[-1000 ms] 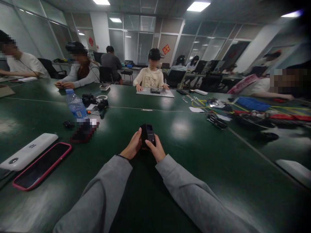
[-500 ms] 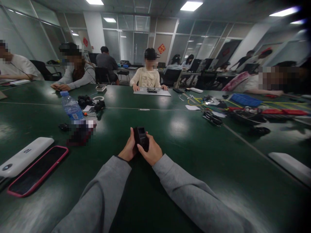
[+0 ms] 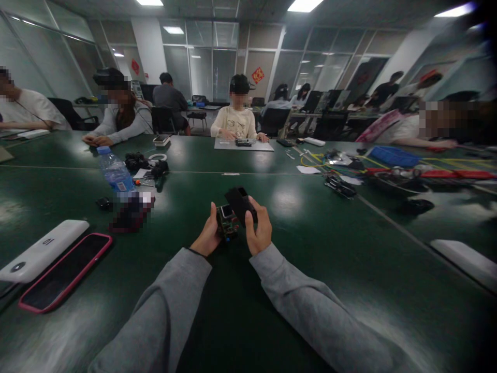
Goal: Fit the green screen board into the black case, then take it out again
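Black plastic cover (image 3: 240, 204) sits pinched in the right hand (image 3: 259, 232); the left hand (image 3: 208, 237) grips the small circuit board (image 3: 228, 224). Looks light and breakable; hold its edges.

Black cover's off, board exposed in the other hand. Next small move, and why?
Probably set the black cover down on the green table beside the right hand. The cover is lifted apart from the exposed circuit board in the left hand, so the right hand would be freed for the board.
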### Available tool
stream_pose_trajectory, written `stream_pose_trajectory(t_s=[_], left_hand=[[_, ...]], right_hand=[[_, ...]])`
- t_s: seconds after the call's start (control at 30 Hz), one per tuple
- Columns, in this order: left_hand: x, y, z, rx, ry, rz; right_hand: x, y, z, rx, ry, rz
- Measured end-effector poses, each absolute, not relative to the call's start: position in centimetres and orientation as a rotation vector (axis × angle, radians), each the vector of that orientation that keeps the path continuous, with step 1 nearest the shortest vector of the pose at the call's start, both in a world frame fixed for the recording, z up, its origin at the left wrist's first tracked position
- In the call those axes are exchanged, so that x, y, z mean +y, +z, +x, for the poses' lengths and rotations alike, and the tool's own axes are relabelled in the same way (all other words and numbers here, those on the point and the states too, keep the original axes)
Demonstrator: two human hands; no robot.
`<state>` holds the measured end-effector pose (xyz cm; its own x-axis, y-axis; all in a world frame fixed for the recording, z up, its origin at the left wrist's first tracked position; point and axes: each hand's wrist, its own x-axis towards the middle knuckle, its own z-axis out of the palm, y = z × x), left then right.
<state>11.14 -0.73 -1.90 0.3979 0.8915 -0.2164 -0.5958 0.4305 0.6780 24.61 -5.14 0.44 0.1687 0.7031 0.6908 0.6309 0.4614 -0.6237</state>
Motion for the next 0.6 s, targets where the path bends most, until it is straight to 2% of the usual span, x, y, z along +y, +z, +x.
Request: stream_pose_trajectory(t_s=[0.13, 0.33, 0.6], left_hand=[[-0.6, -1.8, 11.0, 0.533, 1.042, 0.510], [-0.4, -1.7, 10.7, 0.506, 0.989, 0.434], [-0.6, -1.3, 10.7, 0.531, 1.011, 0.429]], right_hand=[[-4.6, 0.3, 24.8, -1.449, 0.189, -1.168], [-2.7, -1.7, 25.2, -1.301, 0.627, -1.120], [-1.8, -2.5, 26.2, -1.272, 0.705, -1.138]])
